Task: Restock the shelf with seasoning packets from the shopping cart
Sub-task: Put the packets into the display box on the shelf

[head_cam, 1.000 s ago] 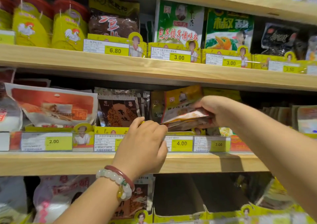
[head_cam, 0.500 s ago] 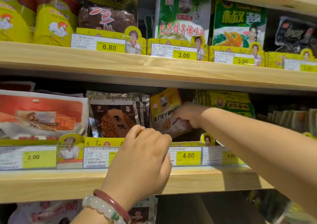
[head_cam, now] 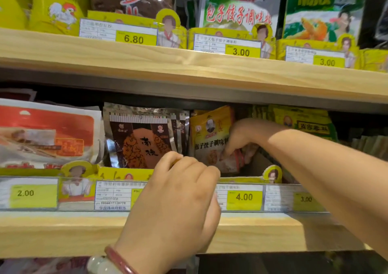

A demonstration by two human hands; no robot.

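Observation:
Yellow-orange seasoning packets [head_cam: 210, 135] stand upright in the yellow display box [head_cam: 241, 179] on the middle wooden shelf [head_cam: 63, 231], above the 4.00 price tag [head_cam: 244, 198]. My right hand [head_cam: 243, 139] reaches into that box and grips the packets from the right side, fingers curled round their lower edge. My left hand [head_cam: 178, 202] is in front of the shelf, its fingers hooked over the front lip of the yellow box just left of the packets. A bead bracelet sits on the left wrist.
Brown foil packets [head_cam: 142, 141] stand to the left, red-white bags [head_cam: 48, 133] further left, yellow-green packets [head_cam: 302, 122] to the right. The upper shelf [head_cam: 189, 68] carries yellow chicken-print bags, a dark bag and green-white packets behind price tags.
My right hand has pushed the yellow-orange packets from flat at the box front to upright, deeper in the box. The view has moved closer. My left hand stays at the box lip.

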